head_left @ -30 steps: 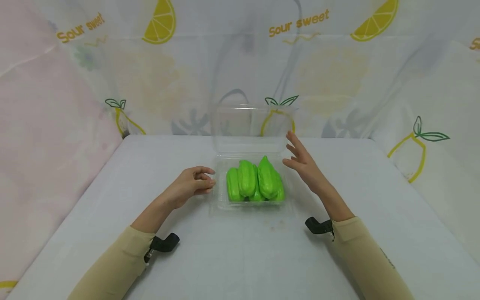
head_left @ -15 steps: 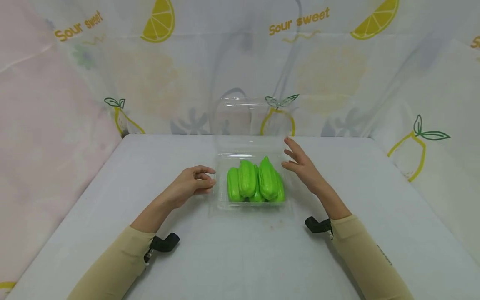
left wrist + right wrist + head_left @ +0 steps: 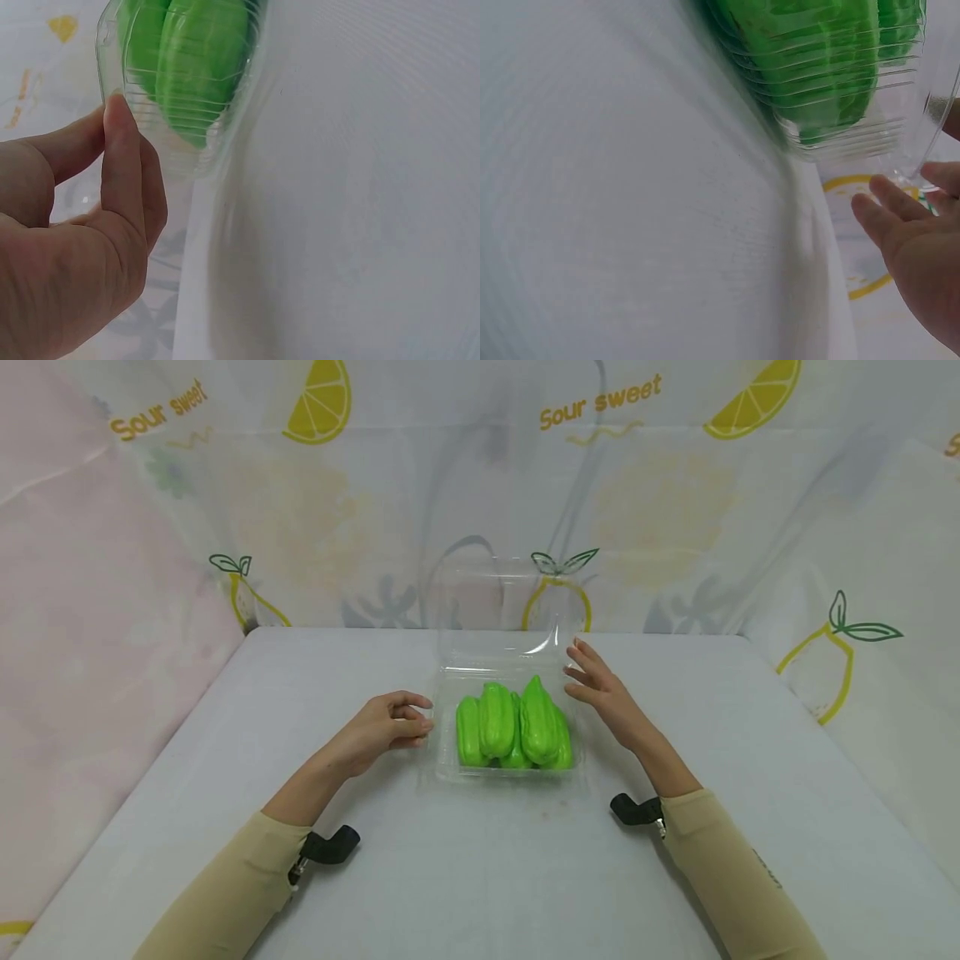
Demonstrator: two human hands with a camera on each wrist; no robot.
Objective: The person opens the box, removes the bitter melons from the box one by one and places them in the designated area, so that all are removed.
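A clear plastic clamshell box (image 3: 442, 760) sits at the middle of the table with its lid (image 3: 510, 602) raised upright at the back. Inside lie several bright green, ribbed, elongated pieces (image 3: 497, 722) with pointed ends, like vegetables or fruit. At the box's left edge, my left hand (image 3: 382, 727) pinches the rim between thumb and fingers, as the left wrist view also shows at the fingertips (image 3: 116, 109). Just right of the box and lid, my right hand (image 3: 611, 697) is held with fingers extended and spread, nothing in its grasp.
White cloth covers the table (image 3: 480, 877). Behind it hangs a white curtain (image 3: 660, 510) printed with lemons and lettering. Black wrist-worn camera mounts (image 3: 330, 845) stick out from both sleeves, close over the tabletop.
The lid has swung to a slightly different tilt at the back. My right fingertips have dropped a little beside it. The box has shifted slightly right and nearer; my left hand stays at its rim.
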